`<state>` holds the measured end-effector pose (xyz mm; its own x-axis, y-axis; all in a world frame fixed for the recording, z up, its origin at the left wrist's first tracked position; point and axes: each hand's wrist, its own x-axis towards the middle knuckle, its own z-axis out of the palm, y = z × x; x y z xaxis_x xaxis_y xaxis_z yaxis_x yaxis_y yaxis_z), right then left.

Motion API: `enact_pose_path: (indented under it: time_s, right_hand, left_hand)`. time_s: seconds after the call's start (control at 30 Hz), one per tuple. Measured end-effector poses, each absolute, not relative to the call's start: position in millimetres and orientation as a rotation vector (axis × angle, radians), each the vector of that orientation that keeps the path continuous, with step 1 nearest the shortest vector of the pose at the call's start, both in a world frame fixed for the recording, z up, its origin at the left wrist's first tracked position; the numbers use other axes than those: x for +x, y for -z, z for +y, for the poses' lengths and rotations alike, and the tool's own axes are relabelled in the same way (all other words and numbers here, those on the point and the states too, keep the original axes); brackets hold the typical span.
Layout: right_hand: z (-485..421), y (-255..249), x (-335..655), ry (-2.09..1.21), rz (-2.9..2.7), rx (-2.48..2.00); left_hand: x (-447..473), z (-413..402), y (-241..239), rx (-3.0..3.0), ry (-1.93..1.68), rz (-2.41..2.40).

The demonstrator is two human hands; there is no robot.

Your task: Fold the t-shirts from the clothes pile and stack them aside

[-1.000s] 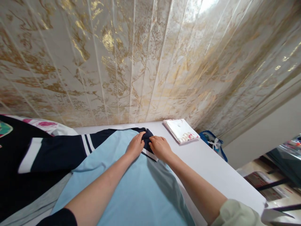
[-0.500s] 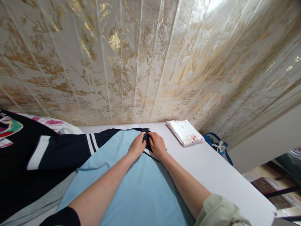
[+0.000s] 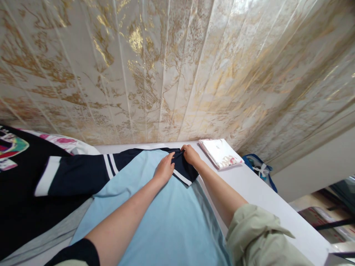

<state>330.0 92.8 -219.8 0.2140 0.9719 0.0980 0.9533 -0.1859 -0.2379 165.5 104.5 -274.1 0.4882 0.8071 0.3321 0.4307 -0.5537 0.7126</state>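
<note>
A light blue shirt (image 3: 166, 218) with navy sleeves lies spread over the white table. Its navy sleeve on the left (image 3: 80, 175), with white stripes and a white cuff, stretches sideways. The other navy sleeve (image 3: 185, 168), white-banded, is folded in over the upper body of the shirt. My left hand (image 3: 165, 168) rests on the blue cloth with fingers extended, their tips at the edge of the navy part; the thumb stands apart. At the far right corner of the shirt, my right hand (image 3: 190, 155) is closed, pinching the navy cloth at its edge.
A folded white garment with a print (image 3: 222, 153) lies at the table's back right. On the left is a black printed garment (image 3: 22, 207). A blue-edged bag (image 3: 259, 170) sits beyond the table's right edge (image 3: 299, 225). A gold-patterned curtain (image 3: 155, 74) hangs behind.
My right hand has moved right and slightly back, away from my left hand. The folded navy sleeve is spread wider, and more of its white band shows. My left hand stays nearly in place.
</note>
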Motion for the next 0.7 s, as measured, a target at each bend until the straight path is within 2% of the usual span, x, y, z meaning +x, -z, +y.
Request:
enact_pose_path:
  time_s: [0.13, 0.23, 0.43, 0.57, 0.7]
  right_hand:
    - [74.2, 220.5, 323.7, -0.017, -1.697, -2.097]
    - [53.7, 230.0, 304.9, 0.003, -1.8, -2.027]
    - [29.9, 255.6, 276.5, -0.02, -1.904, -2.188]
    - [27.8, 250.8, 275.5, -0.043, -1.908, -2.183]
    - [25.2, 244.0, 275.2, -0.073, -1.879, -2.175]
  left_hand:
    - [166.5, 106.1, 276.6, 2.195, -0.926, 1.015]
    - [165.9, 104.3, 275.9, 2.163, -0.959, 1.05]
    - [163.6, 99.8, 266.0, 2.079, -1.023, 1.123]
    - [160.9, 79.2, 221.1, 1.823, -1.193, 1.058]
    - [141.5, 31.4, 168.8, 1.532, -1.296, 0.799]
